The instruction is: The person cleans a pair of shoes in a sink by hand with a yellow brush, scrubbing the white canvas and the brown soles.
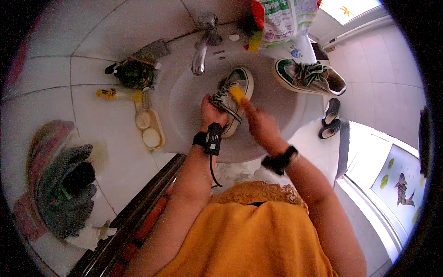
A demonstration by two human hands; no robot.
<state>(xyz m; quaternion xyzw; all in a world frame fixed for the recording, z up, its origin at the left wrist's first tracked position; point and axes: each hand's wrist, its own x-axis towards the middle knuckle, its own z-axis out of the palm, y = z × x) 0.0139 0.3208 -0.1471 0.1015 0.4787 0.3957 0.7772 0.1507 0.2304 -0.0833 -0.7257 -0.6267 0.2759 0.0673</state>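
Observation:
A grey and green lace-up sneaker (240, 77) with a white sole is held over the basin of a white sink (295, 108), its toe pointing away from me. My left hand (213, 113) grips it from the left side, fingers partly hidden behind the shoe. My right hand (264, 128) is closed on a yellow brush (237, 94), whose head lies against the shoe's upper beside the laces. The bristles cannot be made out. A matching sneaker (309, 77) rests on the sink's right rim.
A chrome faucet (199, 57) overhangs the basin's far side. A printed plastic bag (284, 23) stands at the back right. Left of the basin are a soap dish (151, 131) and a dark green rounded object (134, 74). Dark slippers (330, 122) lie on the floor at right.

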